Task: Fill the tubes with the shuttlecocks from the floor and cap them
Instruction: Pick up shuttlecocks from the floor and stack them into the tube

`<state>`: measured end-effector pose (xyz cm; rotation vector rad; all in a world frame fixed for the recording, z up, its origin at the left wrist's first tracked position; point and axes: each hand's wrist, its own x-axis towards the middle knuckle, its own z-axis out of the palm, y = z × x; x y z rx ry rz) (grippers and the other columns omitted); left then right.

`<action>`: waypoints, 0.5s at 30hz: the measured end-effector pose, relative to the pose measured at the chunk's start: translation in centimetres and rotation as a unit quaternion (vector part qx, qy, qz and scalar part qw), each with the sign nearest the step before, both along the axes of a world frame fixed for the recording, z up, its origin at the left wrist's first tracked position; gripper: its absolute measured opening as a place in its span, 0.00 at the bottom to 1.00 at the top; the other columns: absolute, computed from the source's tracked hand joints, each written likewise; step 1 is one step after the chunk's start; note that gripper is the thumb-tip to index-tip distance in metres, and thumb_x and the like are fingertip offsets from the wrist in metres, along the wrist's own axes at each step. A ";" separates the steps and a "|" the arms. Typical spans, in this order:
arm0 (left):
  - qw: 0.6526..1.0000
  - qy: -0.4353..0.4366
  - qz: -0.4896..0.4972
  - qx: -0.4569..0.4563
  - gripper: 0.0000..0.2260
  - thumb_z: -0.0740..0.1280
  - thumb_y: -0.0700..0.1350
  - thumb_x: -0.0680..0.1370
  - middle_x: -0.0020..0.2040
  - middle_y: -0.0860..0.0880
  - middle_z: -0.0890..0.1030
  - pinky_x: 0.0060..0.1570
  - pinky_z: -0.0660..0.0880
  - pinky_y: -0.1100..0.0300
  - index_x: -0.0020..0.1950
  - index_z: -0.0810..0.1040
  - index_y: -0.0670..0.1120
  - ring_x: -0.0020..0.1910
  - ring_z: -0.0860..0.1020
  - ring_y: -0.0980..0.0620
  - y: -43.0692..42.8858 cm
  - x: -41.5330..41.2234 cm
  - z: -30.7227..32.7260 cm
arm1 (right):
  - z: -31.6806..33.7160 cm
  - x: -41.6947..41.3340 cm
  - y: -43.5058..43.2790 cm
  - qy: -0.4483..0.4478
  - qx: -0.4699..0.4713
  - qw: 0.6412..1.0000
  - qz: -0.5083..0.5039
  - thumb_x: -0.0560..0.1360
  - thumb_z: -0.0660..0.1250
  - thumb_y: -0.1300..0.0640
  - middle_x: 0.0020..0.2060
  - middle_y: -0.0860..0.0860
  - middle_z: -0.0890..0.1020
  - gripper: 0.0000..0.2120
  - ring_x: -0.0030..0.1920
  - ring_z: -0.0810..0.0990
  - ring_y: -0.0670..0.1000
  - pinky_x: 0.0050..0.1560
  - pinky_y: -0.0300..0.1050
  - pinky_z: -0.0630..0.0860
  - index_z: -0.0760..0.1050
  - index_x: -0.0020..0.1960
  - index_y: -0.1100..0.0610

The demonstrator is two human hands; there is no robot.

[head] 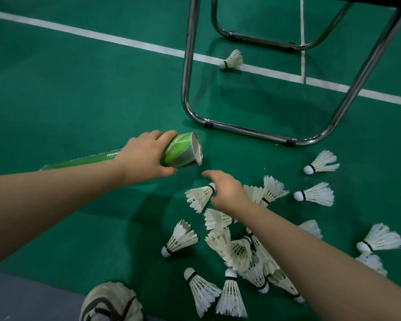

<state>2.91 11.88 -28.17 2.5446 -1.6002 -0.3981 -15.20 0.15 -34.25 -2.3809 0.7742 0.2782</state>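
The shuttlecock point(198, 196) is lying sideways in the right hand point(228, 191), whose fingers are pinching its cork end, at five o'clock from the open mouth of the tube point(183, 150). The left hand point(144, 157) is closing fully around the tube near that mouth. The feathers are probably light and fragile, so gripping the firm cork is looking safest. The pile point(239, 251) is waiting on the floor point(79, 89) at six o'clock.
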 end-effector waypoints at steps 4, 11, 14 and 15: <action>1.000 -0.013 -0.004 0.001 0.36 0.69 0.58 0.67 0.60 0.46 0.73 0.55 0.70 0.50 0.72 0.59 0.52 0.58 0.71 0.44 0.4 0.1 -0.2 | -1.4 1.5 1.3 0.071 -0.029 0.984 0.158 0.69 0.63 0.66 0.74 0.47 0.59 0.40 0.74 0.55 0.51 0.70 0.53 0.56 0.52 0.75 0.46; 1.000 -0.026 -0.003 -0.010 0.37 0.69 0.59 0.68 0.62 0.46 0.72 0.56 0.70 0.50 0.72 0.58 0.52 0.59 0.71 0.44 1.0 0.9 -0.8 | -2.7 2.6 1.5 0.124 -0.143 0.943 0.275 0.72 0.64 0.61 0.73 0.48 0.61 0.37 0.70 0.61 0.53 0.64 0.51 0.62 0.50 0.75 0.47; 1.000 -0.028 -0.003 -0.005 0.37 0.68 0.59 0.67 0.62 0.47 0.72 0.56 0.69 0.50 0.72 0.58 0.52 0.59 0.70 0.45 1.4 1.2 -1.0 | -2.9 2.8 1.3 0.071 -0.110 0.969 0.211 0.71 0.66 0.59 0.70 0.49 0.66 0.35 0.66 0.67 0.53 0.62 0.50 0.65 0.55 0.74 0.48; 1.000 -0.030 -0.002 -0.005 0.37 0.68 0.59 0.67 0.62 0.47 0.72 0.56 0.69 0.50 0.72 0.58 0.52 0.59 0.70 0.44 1.5 1.3 -1.1 | -2.7 2.8 1.1 0.039 -0.076 0.984 0.157 0.71 0.68 0.58 0.69 0.49 0.67 0.35 0.65 0.68 0.53 0.62 0.49 0.67 0.56 0.74 0.49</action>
